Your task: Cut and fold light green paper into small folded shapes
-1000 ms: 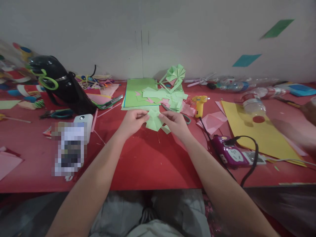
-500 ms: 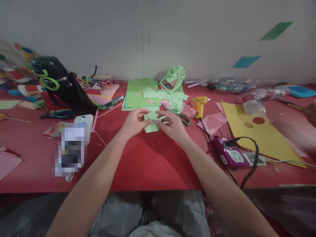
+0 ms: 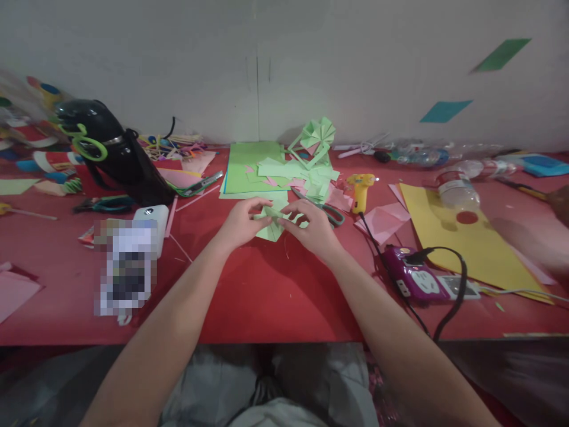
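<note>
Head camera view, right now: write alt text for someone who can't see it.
A person's left hand and right hand hold a creased piece of light green paper over a red table. Green and pink paper scraps and scissors lie beyond, with a yellow glue gun to the right.

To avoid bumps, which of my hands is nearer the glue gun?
Right. The right hand is left of the glue gun, nearer you; the left hand, farther left.
</note>
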Motion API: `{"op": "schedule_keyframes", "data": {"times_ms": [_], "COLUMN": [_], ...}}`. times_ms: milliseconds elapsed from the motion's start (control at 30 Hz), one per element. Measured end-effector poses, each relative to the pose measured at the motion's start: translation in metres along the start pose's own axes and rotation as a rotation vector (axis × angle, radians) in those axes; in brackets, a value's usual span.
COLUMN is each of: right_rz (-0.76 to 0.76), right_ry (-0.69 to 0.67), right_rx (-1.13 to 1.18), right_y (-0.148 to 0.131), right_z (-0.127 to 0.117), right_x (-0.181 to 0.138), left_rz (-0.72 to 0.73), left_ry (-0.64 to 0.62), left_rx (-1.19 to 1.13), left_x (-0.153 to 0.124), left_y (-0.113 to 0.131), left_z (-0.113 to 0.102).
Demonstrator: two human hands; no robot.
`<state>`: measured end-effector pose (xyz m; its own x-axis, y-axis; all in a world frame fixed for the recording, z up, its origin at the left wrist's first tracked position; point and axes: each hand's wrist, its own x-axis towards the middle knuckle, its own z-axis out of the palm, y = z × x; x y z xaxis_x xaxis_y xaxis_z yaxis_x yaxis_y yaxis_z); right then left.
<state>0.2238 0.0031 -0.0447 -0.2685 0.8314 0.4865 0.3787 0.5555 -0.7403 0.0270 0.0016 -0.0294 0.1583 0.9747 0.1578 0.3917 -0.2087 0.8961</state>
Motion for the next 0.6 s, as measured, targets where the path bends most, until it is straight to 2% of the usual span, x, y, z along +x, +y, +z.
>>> {"op": "schedule_keyframes", "data": {"times_ms": [200,400,600], "right_rz": [0.145,0.154,0.181], "right_ry": [-0.133,-0.184,-0.208], "right_rx": [0.084,0.023,0.028], "right_y": [0.001,0.003,0.005], "right_z": [0.0,-0.002,0.0], "right_x": [0.001,0.001,0.001], "left_rz": [0.026,0.127,0.146], "left_ry": [-0.105,-0.09,-0.087], "left_rx": [0.095,0.148,0.288], "left_x": [-0.002,-0.002,-0.002], "left_y": [-0.004,-0.013,-0.005], "left_z": [0.001,0.004,0.001]}}
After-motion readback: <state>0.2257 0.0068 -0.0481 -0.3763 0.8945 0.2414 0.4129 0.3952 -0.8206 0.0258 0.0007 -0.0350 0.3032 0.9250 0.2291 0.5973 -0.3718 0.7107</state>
